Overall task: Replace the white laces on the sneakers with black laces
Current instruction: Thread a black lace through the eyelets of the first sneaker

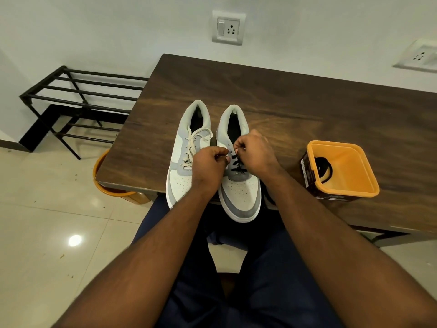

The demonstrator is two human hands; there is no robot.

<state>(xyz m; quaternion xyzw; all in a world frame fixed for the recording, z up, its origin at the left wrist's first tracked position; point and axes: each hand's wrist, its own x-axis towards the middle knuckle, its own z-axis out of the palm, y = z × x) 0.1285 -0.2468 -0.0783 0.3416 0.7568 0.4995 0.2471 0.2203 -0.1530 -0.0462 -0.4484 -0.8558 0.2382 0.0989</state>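
**Two sneakers, one lace swap under way**

We see two grey-and-white sneakers side by side at the near edge of the worktop (283,95), toes toward us and overhanging it. The left sneaker (186,147) is threaded with its white lace (196,140), loose at the far end. The right sneaker (238,185) shows black lace (238,168) crossing its lower eyelets; its upper eyelets are hidden.

A dark wooden table (307,102) fills the frame's centre and right. At right an orange tub (343,170) stands on it. A black metal rack (78,100) stands at left, wall sockets (228,27) at top, an orange bucket (111,185) under the table's left corner.
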